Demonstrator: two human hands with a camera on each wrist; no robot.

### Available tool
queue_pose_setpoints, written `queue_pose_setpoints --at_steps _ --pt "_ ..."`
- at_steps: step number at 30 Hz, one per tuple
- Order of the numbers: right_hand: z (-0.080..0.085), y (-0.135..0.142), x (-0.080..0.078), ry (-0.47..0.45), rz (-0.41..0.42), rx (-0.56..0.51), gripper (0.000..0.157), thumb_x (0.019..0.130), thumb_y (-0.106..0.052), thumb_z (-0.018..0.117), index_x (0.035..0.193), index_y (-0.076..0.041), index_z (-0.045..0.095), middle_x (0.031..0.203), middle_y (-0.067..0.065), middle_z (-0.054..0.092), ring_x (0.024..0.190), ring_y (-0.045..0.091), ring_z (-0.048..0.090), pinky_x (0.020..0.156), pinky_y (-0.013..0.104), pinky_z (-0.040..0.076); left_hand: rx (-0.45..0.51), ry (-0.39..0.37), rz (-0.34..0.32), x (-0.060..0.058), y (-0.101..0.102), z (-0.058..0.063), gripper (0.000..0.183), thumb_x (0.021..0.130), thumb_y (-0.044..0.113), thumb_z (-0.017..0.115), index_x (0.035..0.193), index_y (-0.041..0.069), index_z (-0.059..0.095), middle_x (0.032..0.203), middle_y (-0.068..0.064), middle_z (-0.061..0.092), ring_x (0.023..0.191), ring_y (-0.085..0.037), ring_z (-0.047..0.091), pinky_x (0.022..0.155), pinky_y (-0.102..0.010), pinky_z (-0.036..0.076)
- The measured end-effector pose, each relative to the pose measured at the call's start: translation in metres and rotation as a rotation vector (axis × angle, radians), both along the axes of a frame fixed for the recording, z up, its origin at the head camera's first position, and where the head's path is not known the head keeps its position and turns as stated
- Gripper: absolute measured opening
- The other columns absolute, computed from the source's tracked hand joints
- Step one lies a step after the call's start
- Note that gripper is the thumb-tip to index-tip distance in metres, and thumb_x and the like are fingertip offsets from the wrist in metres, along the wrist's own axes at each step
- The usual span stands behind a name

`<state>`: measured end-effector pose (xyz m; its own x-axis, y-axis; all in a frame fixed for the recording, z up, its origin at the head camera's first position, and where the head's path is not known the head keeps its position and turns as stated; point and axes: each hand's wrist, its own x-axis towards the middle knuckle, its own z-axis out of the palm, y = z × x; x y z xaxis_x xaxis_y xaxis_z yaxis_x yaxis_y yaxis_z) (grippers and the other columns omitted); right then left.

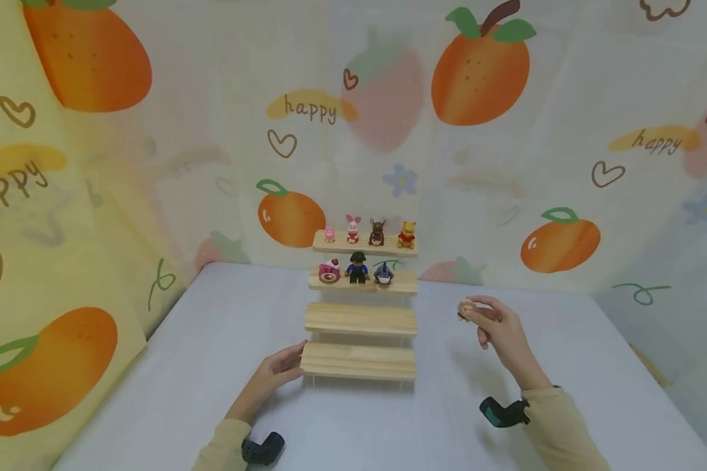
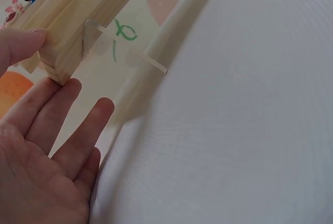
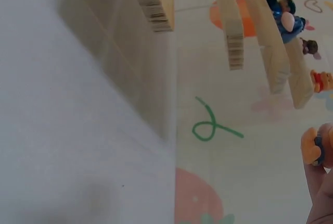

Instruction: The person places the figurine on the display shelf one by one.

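A tiered wooden display shelf (image 1: pixel 358 362) stands at the middle of the table. My left hand (image 1: pixel 273 371) holds the left end of its lowest board, thumb on the upper edge and fingertips below, as the left wrist view shows. To the right of the shelf, my right hand (image 1: pixel 503 330) pinches a small figurine (image 1: pixel 465 309) between thumb and fingers, raised above the table and apart from the boards. It looks tan in the head view, orange with a dark blue part in the right wrist view; my fingers hide some of it.
Several figurines line the top board, among them a yellow bear in a red shirt (image 1: pixel 407 235). On the board below sit a pink bear head (image 1: pixel 329 271), a dark-haired figure in blue (image 1: pixel 357 268) and a blue-grey donkey (image 1: pixel 383 274). A fruit-printed cloth (image 1: pixel 212 131) hangs behind.
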<state>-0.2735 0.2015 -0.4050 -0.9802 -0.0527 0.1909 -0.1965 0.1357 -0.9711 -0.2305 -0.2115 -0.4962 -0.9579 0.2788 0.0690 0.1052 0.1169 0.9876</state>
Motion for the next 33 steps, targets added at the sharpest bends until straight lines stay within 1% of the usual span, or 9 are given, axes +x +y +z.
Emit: queue_pose_setpoints --at_steps 2,6,10,13,16,19,25,29,33 --pt "0.005 -0.006 -0.004 0.01 0.016 0.006 0.034 0.087 -0.018 0.061 0.113 0.002 0.052 0.087 0.001 0.065 0.039 0.01 0.04 0.036 0.019 0.041 -0.004 0.0 0.005 0.0 0.0 0.001 0.057 0.084 0.014 0.063 0.131 -0.006 0.037 0.133 -0.02 0.039 0.117 -0.033 0.042 0.097 -0.042 0.034" --pt "0.015 -0.022 -0.013 0.009 0.056 0.019 0.038 0.087 -0.016 0.061 0.116 0.005 0.049 0.088 0.003 0.064 0.038 0.009 0.039 0.035 0.02 0.04 -0.014 0.007 0.006 -0.002 -0.001 0.0 0.058 0.084 0.014 0.062 0.132 -0.006 0.036 0.133 -0.021 0.039 0.116 -0.033 0.042 0.097 -0.043 0.034" --pt "0.027 -0.04 -0.024 -0.005 0.129 0.032 0.039 0.086 -0.017 0.061 0.117 0.003 0.048 0.092 0.008 0.064 0.04 0.009 0.04 0.035 0.021 0.04 -0.028 0.012 0.02 -0.003 -0.004 -0.002 0.057 0.084 0.014 0.063 0.131 -0.006 0.037 0.132 -0.02 0.04 0.116 -0.032 0.043 0.096 -0.042 0.035" --pt "0.036 -0.051 -0.032 0.005 0.182 0.03 0.037 0.087 -0.017 0.061 0.116 0.002 0.049 0.093 0.011 0.063 0.04 0.01 0.04 0.035 0.022 0.039 -0.036 0.01 0.029 -0.003 -0.005 -0.002 0.057 0.084 0.015 0.063 0.131 -0.005 0.038 0.132 -0.019 0.04 0.115 -0.031 0.044 0.096 -0.041 0.036" --pt "0.04 -0.059 -0.038 0.009 0.197 0.001 0.035 0.086 -0.013 0.061 0.115 0.004 0.05 0.092 0.011 0.063 0.039 0.01 0.039 0.034 0.021 0.038 -0.03 0.011 0.018 -0.003 -0.005 -0.002 0.058 0.084 0.016 0.063 0.132 -0.005 0.037 0.133 -0.019 0.039 0.116 -0.032 0.043 0.096 -0.041 0.035" --pt "0.039 -0.067 -0.044 -0.008 0.192 -0.032 0.036 0.085 -0.009 0.061 0.115 0.007 0.049 0.092 0.009 0.063 0.038 0.009 0.04 0.034 0.02 0.036 -0.021 0.015 0.009 -0.003 -0.005 0.0 0.058 0.085 0.015 0.062 0.132 -0.006 0.036 0.133 -0.021 0.038 0.117 -0.034 0.041 0.097 -0.042 0.034" --pt "0.031 -0.076 -0.052 -0.063 0.173 -0.054 0.038 0.085 -0.009 0.061 0.117 0.005 0.047 0.1 0.014 0.061 0.038 0.008 0.04 0.034 0.019 0.035 0.002 -0.004 0.006 0.001 -0.003 0.0 0.056 0.085 0.012 0.062 0.131 -0.007 0.036 0.133 -0.022 0.038 0.118 -0.034 0.04 0.097 -0.042 0.034" --pt "0.028 -0.08 -0.054 -0.068 0.144 -0.07 0.036 0.085 -0.007 0.061 0.117 0.003 0.048 0.099 0.013 0.061 0.037 0.008 0.04 0.034 0.019 0.036 0.001 0.001 -0.006 0.001 -0.001 -0.001 0.057 0.085 0.013 0.061 0.132 -0.007 0.035 0.134 -0.021 0.038 0.117 -0.033 0.042 0.097 -0.041 0.035" --pt "0.025 -0.086 -0.057 -0.044 0.142 -0.117 0.035 0.085 -0.004 0.06 0.117 0.006 0.048 0.097 0.013 0.062 0.036 0.008 0.041 0.033 0.018 0.036 0.007 0.0 -0.003 0.0 0.0 -0.003 0.057 0.085 0.014 0.061 0.132 -0.006 0.035 0.133 -0.02 0.038 0.117 -0.032 0.042 0.097 -0.041 0.035"
